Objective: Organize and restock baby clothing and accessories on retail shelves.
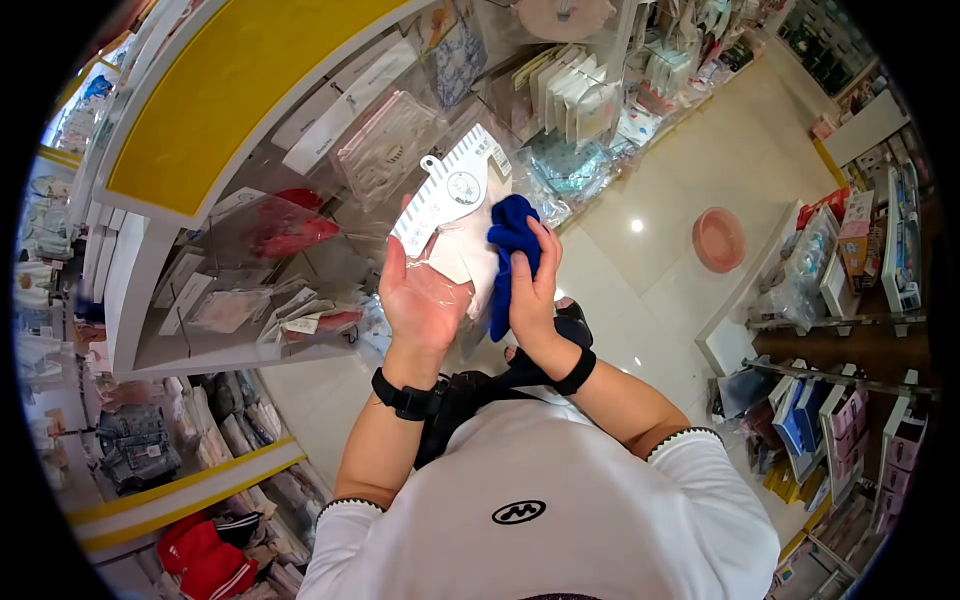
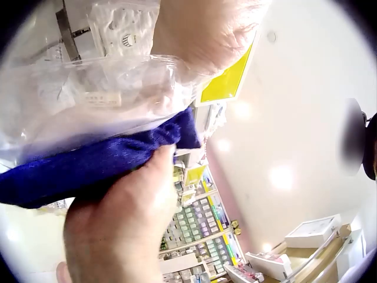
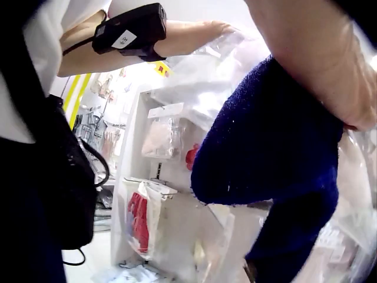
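A clear plastic package (image 1: 480, 245) with a striped white header card (image 1: 455, 190) and pale contents rests on the upturned left hand (image 1: 425, 300), whose thumb lies by the card's lower edge; its other fingers are mostly hidden behind the package. The right hand (image 1: 535, 290) grips a dark blue cloth (image 1: 503, 285) against the package's right side. In the left wrist view the blue cloth (image 2: 88, 168) lies along the clear package (image 2: 118, 106), the right hand's thumb on it. The right wrist view shows the cloth (image 3: 265, 141) hanging folded beside the right hand (image 3: 324, 65).
White shelving with a yellow panel (image 1: 210, 100) and hanging packaged goods stands ahead and left. A pink basin (image 1: 719, 240) sits on the tiled floor. Racks of boxed goods (image 1: 850, 430) line the right side. Folded red clothing (image 1: 205, 555) lies at lower left.
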`<state>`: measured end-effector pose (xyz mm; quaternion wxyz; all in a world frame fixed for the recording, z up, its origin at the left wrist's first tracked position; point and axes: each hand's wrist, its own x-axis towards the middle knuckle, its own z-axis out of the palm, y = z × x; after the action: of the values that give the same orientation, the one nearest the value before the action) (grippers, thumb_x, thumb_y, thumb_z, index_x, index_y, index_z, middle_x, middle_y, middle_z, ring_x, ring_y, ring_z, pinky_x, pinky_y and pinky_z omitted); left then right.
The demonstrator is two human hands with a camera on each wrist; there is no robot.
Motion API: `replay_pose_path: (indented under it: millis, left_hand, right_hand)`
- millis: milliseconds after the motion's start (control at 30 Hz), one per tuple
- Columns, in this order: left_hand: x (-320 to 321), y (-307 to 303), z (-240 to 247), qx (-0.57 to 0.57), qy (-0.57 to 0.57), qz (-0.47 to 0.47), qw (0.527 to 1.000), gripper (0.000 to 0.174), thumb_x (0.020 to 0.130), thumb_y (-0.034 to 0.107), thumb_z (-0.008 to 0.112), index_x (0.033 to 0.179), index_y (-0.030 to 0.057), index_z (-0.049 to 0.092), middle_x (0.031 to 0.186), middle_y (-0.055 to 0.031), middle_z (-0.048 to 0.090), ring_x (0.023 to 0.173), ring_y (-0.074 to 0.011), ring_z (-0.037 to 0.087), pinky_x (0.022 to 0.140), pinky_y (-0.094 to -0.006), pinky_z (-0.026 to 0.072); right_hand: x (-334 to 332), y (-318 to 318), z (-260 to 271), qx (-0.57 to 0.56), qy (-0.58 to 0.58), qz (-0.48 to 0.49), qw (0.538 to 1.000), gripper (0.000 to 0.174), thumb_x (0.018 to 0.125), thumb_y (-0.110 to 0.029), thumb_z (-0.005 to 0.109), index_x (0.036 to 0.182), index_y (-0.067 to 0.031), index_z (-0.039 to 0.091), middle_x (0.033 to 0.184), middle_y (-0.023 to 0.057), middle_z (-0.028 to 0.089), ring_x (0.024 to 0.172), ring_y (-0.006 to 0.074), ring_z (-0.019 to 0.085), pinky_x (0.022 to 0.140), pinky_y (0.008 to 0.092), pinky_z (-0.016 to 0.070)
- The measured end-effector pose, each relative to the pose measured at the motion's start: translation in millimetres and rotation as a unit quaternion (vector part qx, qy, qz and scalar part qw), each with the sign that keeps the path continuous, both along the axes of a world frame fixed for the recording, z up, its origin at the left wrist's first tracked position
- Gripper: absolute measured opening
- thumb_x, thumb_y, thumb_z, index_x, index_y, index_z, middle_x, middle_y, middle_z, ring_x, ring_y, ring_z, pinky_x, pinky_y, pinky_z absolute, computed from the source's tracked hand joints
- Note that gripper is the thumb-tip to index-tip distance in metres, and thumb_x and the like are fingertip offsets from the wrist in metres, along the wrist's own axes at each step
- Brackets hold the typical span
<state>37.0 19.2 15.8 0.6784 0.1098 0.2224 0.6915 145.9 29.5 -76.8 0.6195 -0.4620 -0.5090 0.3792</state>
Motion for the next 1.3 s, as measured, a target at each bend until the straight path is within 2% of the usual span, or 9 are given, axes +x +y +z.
replay_pose_path:
  millis: [200,433,500,533,733,833,867,1000,1300]
  left_hand:
    - [-1,2,12,-0.019,-0.014,-0.019,1.0,0.048,0.094,0.038,0.031,0.138,0.0179,0.032,0.14,-0.0072,0.036,0.129,-0.0289,0.033,0.105,-0.0505,0.0248]
    - [-42,11,6,-0.009,-0.013,-0.161,0.987,0.047,0.096,0.029,0.033,0.135,0.0034,0.033,0.137,-0.0149,0.039,0.127,-0.0282,0.037,0.106,-0.0447,0.0267]
    - [-51,15,-9,-0.058,0.124,-0.16,0.978,0.038,0.094,0.025,0.043,0.123,-0.0004,0.046,0.12,-0.0142,0.054,0.113,-0.0229,0.051,0.097,-0.0378,0.0384]
    - [-59,19,-22,-0.053,0.213,-0.136,0.966,0.034,0.093,0.025,0.046,0.117,0.0003,0.05,0.114,-0.0117,0.056,0.107,-0.0202,0.053,0.093,-0.0352,0.0403]
    - [-61,48,-32,-0.049,0.447,0.058,0.891,0.027,0.093,0.032,0.049,0.091,0.0065,0.058,0.091,-0.0054,0.062,0.091,-0.0153,0.057,0.083,-0.0285,0.0425]
    - [-50,64,-44,0.044,0.324,0.086,0.941,0.038,0.093,0.042,0.044,0.104,0.0071,0.055,0.106,-0.0088,0.059,0.104,-0.0191,0.053,0.088,-0.0331,0.0411]
    - [-40,65,-35,0.029,0.27,0.068,0.96,0.041,0.093,0.045,0.042,0.108,0.0089,0.053,0.114,-0.01,0.057,0.112,-0.0206,0.049,0.092,-0.0375,0.0398]
    - [-27,70,-41,0.187,-0.009,-0.02,0.982,0.036,0.094,0.045,0.035,0.117,0.0226,0.051,0.135,-0.0064,0.041,0.13,-0.0252,0.029,0.101,-0.0619,0.0242]
    - [-72,39,-15,0.285,-0.167,-0.143,0.933,0.035,0.094,0.04,0.039,0.113,0.0152,0.055,0.111,-0.0026,0.054,0.121,-0.0224,0.041,0.109,-0.0442,0.0172]
  right_hand:
    - [13,8,-77,-0.193,0.138,0.053,0.97,0.041,0.092,-0.019,0.048,0.128,-0.0018,0.039,0.116,0.012,0.049,0.109,0.0216,0.046,0.095,0.0302,0.0336]
    - [92,53,-91,-0.208,0.552,0.382,0.712,0.04,0.092,-0.025,0.046,0.126,-0.0033,0.044,0.122,0.0095,0.053,0.11,0.0209,0.053,0.096,0.0368,0.0422]
    - [112,54,-52,-0.176,0.246,0.321,0.897,0.04,0.093,-0.028,0.043,0.122,-0.0024,0.048,0.117,0.0121,0.057,0.105,0.0243,0.057,0.093,0.0379,0.0449]
    - [108,61,-25,-0.342,0.53,0.316,0.708,0.039,0.092,-0.029,0.043,0.118,-0.0008,0.052,0.112,0.0123,0.06,0.1,0.0254,0.06,0.091,0.038,0.0465]
    - [82,54,19,-0.259,0.462,0.4,0.748,0.043,0.094,-0.021,0.045,0.132,-0.0059,0.036,0.126,0.0116,0.049,0.112,0.0203,0.052,0.096,0.0334,0.0424]
    - [37,22,54,-0.212,0.233,0.362,0.878,0.042,0.091,-0.015,0.05,0.131,-0.0105,0.038,0.124,0.0077,0.049,0.108,0.0188,0.051,0.093,0.0315,0.0405]
    - [12,26,47,0.142,0.046,0.312,0.938,0.042,0.085,-0.011,0.056,0.125,-0.0129,0.046,0.127,0.0093,0.044,0.113,0.0243,0.045,0.097,0.0371,0.0344]
    - [-12,-1,64,0.3,-0.247,0.203,0.899,0.052,0.063,-0.008,0.069,0.112,-0.02,0.06,0.125,0.0129,0.044,0.103,0.03,0.045,0.086,0.0376,0.0351]
    - [29,25,-45,-0.141,0.042,0.184,0.972,0.033,0.086,-0.013,0.054,0.119,-0.0061,0.051,0.11,0.012,0.053,0.1,0.0215,0.052,0.087,0.034,0.0418]
